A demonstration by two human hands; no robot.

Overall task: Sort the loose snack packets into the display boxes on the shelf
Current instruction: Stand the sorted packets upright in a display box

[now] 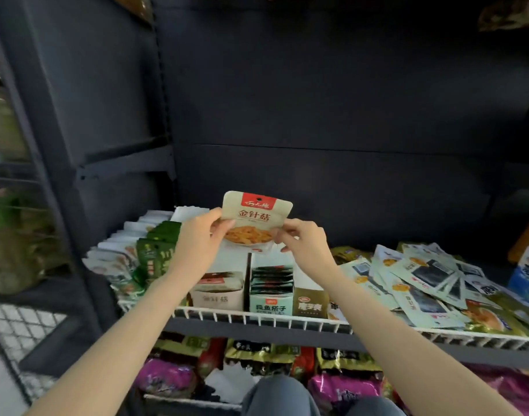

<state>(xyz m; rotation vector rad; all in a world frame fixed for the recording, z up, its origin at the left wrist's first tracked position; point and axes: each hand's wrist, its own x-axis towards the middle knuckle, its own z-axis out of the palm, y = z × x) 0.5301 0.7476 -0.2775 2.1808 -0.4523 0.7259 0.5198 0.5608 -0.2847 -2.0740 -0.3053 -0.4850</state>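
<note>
Snack packet (257, 219), beige w/ red label up top & a photo of orange-yellow food, is held upright in the air, front facing the camera, just above the display boxes at the shelf's middle. Left hand (201, 235) pinches its left edge, thumb on the front; right hand (302, 238) pinches the right lower edge. Both grips closed on the packet.

Directly below: beige box (216, 291) w/ matching packets stacked inside, its front flap low. Right beside it, touching, pale green box (270, 295) filled w/ dark packets standing in a row. Next right, gold box (309, 301), partly behind the right forearm.

Left of the boxes: green packets (155, 253) standing on edge, then a row of white packets (119, 253) leaning back toward the shelf's rear.

Right side: loose pile of packets (422, 283), pale w/ dark panels, some gold ones under & behind, lying flat & overlapping. Blue-white carton (527, 274) at far right edge.

All sits on the shelf behind a white wire rail (257, 318) along the front. Lower shelf holds purple bags (167, 376) & gold-black bags (257, 351). Dark back panel (317, 100) behind.
</note>
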